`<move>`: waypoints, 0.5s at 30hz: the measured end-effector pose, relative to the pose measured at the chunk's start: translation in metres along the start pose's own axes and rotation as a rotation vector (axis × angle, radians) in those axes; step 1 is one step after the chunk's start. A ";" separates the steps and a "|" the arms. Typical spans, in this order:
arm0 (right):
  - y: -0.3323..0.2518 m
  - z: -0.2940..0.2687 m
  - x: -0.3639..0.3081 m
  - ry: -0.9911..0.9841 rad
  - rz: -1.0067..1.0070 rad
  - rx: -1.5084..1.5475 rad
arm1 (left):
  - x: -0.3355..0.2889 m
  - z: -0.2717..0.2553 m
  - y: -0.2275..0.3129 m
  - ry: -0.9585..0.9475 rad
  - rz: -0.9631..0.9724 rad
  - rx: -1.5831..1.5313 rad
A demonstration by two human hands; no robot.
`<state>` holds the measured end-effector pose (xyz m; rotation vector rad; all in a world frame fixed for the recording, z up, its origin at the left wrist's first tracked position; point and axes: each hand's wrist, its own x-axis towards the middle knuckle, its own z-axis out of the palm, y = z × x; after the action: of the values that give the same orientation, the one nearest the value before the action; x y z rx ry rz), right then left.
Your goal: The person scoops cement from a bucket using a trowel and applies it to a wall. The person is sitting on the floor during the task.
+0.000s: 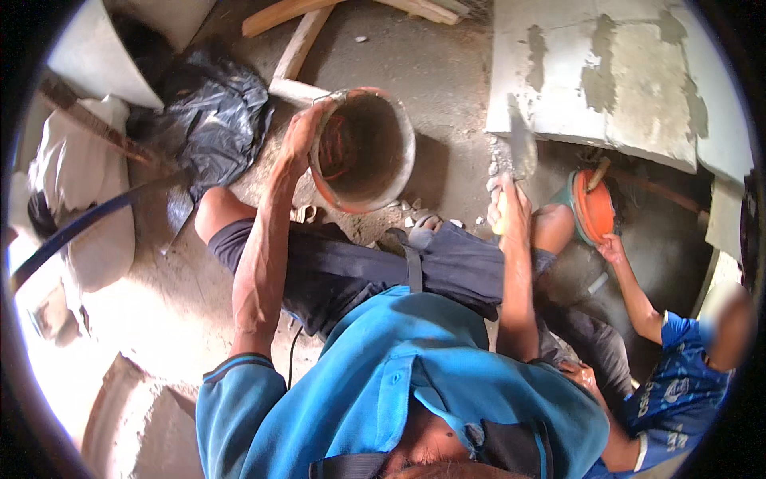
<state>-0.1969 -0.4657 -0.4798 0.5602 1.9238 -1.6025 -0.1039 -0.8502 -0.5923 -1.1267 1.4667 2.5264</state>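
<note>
My left hand (302, 132) is closed on the rim of a mortar-stained orange bucket (406, 164), which tilts so that its mouth faces me. Grey residue coats the bucket's inside, and I cannot make out how much it holds. In my right hand (509, 209) is a trowel (522, 145), its grey-smeared blade pointing away from me, close to the lower left corner of a pale block surface (558, 96). Dark wet patches of mortar run in stripes down that surface. The trowel's handle is mostly hidden by my fingers.
At the right, a co-worker's hand (613, 247) touches an orange and green bucket (592, 211) with a wooden handle sticking out. Wooden planks (303, 44) lie at the far side. Black plastic sheeting (211, 112) and a white sack (100, 207) stand left. Rubble (411, 214) lies before my legs.
</note>
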 end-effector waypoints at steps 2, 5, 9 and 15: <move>-0.024 0.006 -0.032 -0.351 0.133 -0.207 | -0.015 0.003 0.013 -0.018 -0.024 -0.166; -0.023 0.052 -0.041 -0.646 0.170 -0.466 | -0.023 -0.019 0.012 -0.042 0.048 -0.122; 0.019 0.134 0.017 -0.555 -0.960 -1.235 | -0.032 -0.034 0.018 -0.057 0.370 0.256; 0.037 0.191 0.025 -0.379 -0.705 -1.459 | -0.028 -0.016 -0.001 0.074 0.426 0.339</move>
<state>-0.1614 -0.6471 -0.5468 -0.9995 2.4099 -0.1661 -0.0737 -0.8524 -0.5817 -0.9427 2.2568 2.3396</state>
